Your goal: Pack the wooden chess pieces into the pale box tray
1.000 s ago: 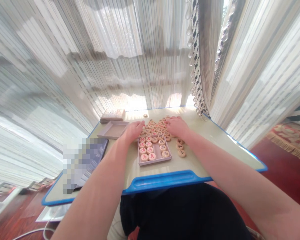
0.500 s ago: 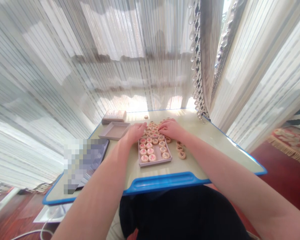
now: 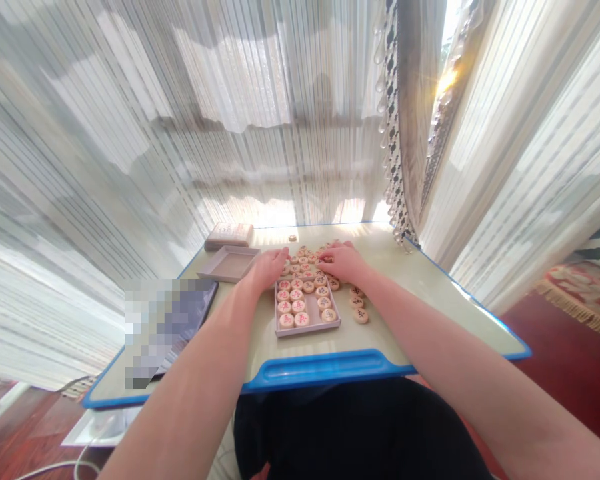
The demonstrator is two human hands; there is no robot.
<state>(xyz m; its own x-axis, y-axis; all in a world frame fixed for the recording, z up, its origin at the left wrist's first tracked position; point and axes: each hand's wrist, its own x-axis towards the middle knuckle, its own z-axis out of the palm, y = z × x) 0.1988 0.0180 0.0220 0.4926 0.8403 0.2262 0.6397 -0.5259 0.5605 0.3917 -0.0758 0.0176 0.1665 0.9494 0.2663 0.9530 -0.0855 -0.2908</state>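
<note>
A shallow box (image 3: 307, 331) holds rows of round xiangqi pieces (image 3: 299, 307) with red characters on the left and black on the right. Behind it lies a loose group of more pieces (image 3: 307, 267). My left hand (image 3: 271, 267) rests at the left side of that group, fingers stretched out, the thumb side towards the pieces. Over the group's right side is my right hand (image 3: 343, 260), fingers apart and touching pieces; its fingertips partly cover them. To the right of the box, several pieces (image 3: 361, 315) stand in a line near my right wrist.
An open box lid (image 3: 229, 264) lies left of my left hand, with a closed case (image 3: 229, 235) behind it. A dark tablet-like object (image 3: 193, 313), partly blurred out, is at the left. One lone piece (image 3: 293, 238) sits near the back. The table (image 3: 405, 287) has a blue edge.
My right hand has shifted slightly over the pieces, and some pieces in the group sit a little differently. My left hand stays about where it was. The view has tilted slightly.
</note>
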